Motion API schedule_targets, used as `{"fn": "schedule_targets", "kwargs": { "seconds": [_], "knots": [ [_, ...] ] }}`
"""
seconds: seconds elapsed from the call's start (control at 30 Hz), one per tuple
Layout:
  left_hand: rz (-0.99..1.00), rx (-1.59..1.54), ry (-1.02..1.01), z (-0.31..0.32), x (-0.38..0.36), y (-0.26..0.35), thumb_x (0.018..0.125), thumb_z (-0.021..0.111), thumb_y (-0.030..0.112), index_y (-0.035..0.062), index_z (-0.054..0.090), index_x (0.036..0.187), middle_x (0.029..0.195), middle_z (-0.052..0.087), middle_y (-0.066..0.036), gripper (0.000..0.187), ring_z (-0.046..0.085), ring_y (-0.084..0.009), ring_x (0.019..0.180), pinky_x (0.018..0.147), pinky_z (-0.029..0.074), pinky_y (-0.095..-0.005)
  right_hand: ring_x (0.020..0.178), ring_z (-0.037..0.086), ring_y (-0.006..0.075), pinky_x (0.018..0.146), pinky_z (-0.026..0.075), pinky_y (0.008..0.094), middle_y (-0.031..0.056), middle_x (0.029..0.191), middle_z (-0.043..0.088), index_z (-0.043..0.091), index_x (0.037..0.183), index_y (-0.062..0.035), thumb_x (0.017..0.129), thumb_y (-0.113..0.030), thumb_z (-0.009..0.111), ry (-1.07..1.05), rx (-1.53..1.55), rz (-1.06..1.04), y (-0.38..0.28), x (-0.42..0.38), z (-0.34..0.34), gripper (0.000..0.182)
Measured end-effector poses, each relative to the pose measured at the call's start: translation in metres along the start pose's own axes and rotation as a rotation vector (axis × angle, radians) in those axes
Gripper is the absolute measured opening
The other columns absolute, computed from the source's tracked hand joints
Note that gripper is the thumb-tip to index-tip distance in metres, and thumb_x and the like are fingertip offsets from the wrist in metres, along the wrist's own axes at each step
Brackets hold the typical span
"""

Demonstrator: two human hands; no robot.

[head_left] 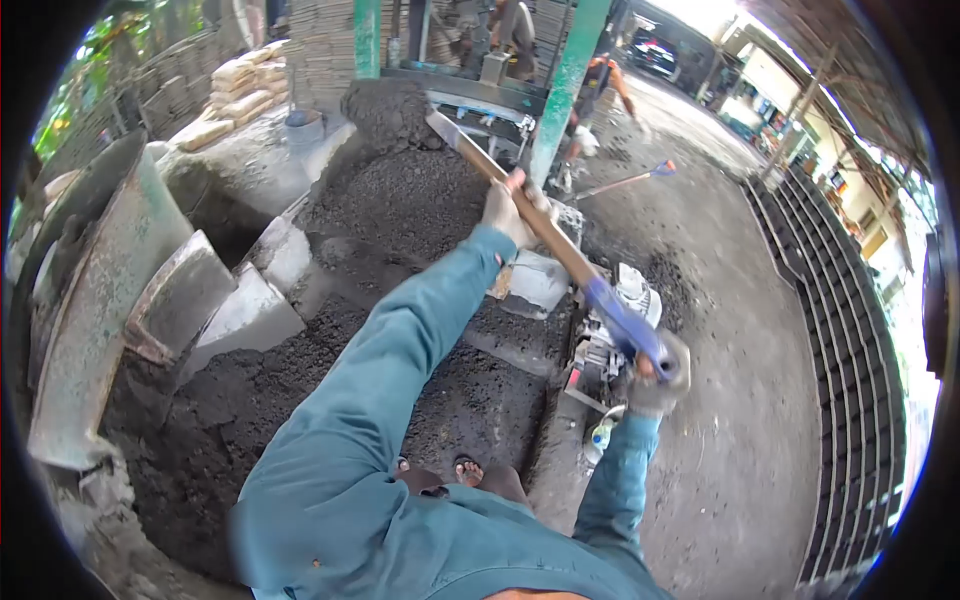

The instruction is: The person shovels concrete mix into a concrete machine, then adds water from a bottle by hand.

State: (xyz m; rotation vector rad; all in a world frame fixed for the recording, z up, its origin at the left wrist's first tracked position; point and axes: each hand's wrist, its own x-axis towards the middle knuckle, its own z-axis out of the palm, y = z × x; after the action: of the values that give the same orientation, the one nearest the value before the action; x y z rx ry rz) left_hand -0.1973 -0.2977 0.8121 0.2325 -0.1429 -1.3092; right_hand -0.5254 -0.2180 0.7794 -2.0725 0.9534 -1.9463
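A shovel (570,255) with a wooden shaft and a blue handle slants across the middle of the view. My left hand (508,208), in a pale glove, is closed round the shaft below the blade. At the handle end, my right hand (660,378), also gloved, is wrapped round the blue grip. The blade is at the upper left end, with a heap of dark, damp material (385,112) on it or just behind it; the exact contact cannot be made out. More dark material (400,195) lies beneath and around the shaft.
A green post (568,95) stands beside a machine frame (465,95). Another person (600,85) is beyond it. A motor (635,290) sits below the shovel. Curved metal sheets (110,300) stand left, stacked sacks (240,90) upper left, dark racks (835,370) right. Another shovel (625,180) lies behind.
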Motion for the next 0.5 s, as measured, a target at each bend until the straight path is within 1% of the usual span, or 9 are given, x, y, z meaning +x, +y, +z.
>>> {"fn": "schedule_targets", "kwargs": {
  "seconds": [0.07,0.13,0.2,0.23,0.3,0.33,0.37,0.43,0.5],
  "knots": [
    [-0.014,-0.092,-0.028,-0.007,0.010,0.035,0.099,0.047,0.039,0.0169,0.043,0.069,0.057,0.045,0.003,0.039,0.048,-0.0167,0.050,0.061,0.044,-0.0392,0.072,0.066,0.0273,0.065,0.052,0.0363,0.0101,0.078,0.067,0.070,0.095,-0.0031,0.078,-0.037,0.078,-0.239,-0.069,-0.254,-0.063,0.038,0.018,0.038],
    [-0.064,-0.241,-0.224,-0.047,0.012,0.071,0.096,0.049,0.032,0.0198,0.038,0.066,0.055,0.037,0.007,0.033,0.045,-0.0109,0.050,0.059,0.042,-0.0329,0.073,0.062,0.0292,0.077,0.050,0.0436,0.0059,0.076,0.064,0.069,0.088,-0.0112,0.066,-0.024,0.074,-0.360,-0.117,-0.613,-0.110,0.049,0.047,0.027],
    [-0.107,-0.060,-0.334,-0.073,-0.022,0.097,0.094,0.048,0.033,0.0188,0.034,0.066,0.058,0.038,0.004,0.035,0.040,-0.0162,0.052,0.055,0.039,-0.0322,0.077,0.060,0.0263,0.085,0.049,0.0452,0.0005,0.076,0.057,0.065,0.084,-0.0159,0.068,-0.021,0.070,-0.513,-0.087,-0.582,-0.131,0.008,0.072,0.018],
    [-0.146,0.012,-0.332,-0.094,-0.030,0.109,0.093,0.047,0.036,0.0164,0.038,0.068,0.058,0.039,0.001,0.033,0.041,-0.0193,0.056,0.058,0.040,-0.0335,0.073,0.058,0.0213,0.087,0.050,0.0436,-0.0017,0.070,0.052,0.062,0.079,-0.0178,0.070,-0.019,0.068,-0.584,-0.335,-0.607,-0.161,-0.010,0.068,0.011],
    [-0.101,0.078,-0.136,-0.126,-0.059,0.110,0.089,0.060,0.032,0.0136,0.046,0.073,0.072,0.047,-0.002,0.028,0.047,-0.0207,0.064,0.062,0.041,-0.0379,0.071,0.056,0.0151,0.089,0.050,0.0420,-0.0035,0.068,0.049,0.057,0.073,-0.0202,0.071,-0.019,0.065,-0.681,-0.241,-0.601,-0.163,-0.057,0.067,0.008],
    [-0.043,0.254,0.144,-0.104,-0.100,0.102,0.088,0.066,0.030,0.0087,0.058,0.093,0.086,0.057,-0.005,0.024,0.056,-0.0247,0.076,0.072,0.048,-0.0406,0.072,0.057,0.0160,0.096,0.047,0.0427,-0.0031,0.069,0.049,0.056,0.073,-0.0210,0.071,-0.020,0.064,-0.778,-0.241,-0.568,-0.158,-0.077,0.065,0.008],
    [-0.067,0.294,0.092,-0.132,-0.108,0.101,0.090,0.067,0.035,0.0055,0.060,0.112,0.089,0.061,-0.006,0.038,0.060,-0.0280,0.079,0.080,0.051,-0.0416,0.076,0.058,0.0161,0.100,0.044,0.0436,-0.0033,0.071,0.051,0.056,0.073,-0.0211,0.072,-0.020,0.064,-0.802,-0.307,-0.502,-0.155,-0.090,0.060,0.008],
    [-0.142,0.835,0.141,-0.174,-0.128,0.113,0.094,0.066,0.025,0.0043,0.059,0.114,0.085,0.060,-0.003,0.029,0.059,-0.0161,0.072,0.063,0.052,-0.0310,0.083,0.058,0.0164,0.104,0.039,0.0455,-0.0035,0.075,0.053,0.056,0.074,-0.0211,0.073,-0.020,0.063,-0.800,-0.373,-0.361,-0.144,-0.103,0.050,0.007],
    [0.200,1.189,0.261,-0.155,-0.161,0.098,0.093,0.066,0.012,0.0053,0.060,0.107,0.083,0.060,-0.001,0.017,0.058,-0.0085,0.071,0.057,0.051,-0.0241,0.090,0.059,0.0167,0.104,0.037,0.0476,-0.0036,0.078,0.054,0.056,0.074,-0.0209,0.074,-0.019,0.063,-0.753,-0.386,-0.237,-0.128,-0.108,0.039,0.006]
  ]
}}
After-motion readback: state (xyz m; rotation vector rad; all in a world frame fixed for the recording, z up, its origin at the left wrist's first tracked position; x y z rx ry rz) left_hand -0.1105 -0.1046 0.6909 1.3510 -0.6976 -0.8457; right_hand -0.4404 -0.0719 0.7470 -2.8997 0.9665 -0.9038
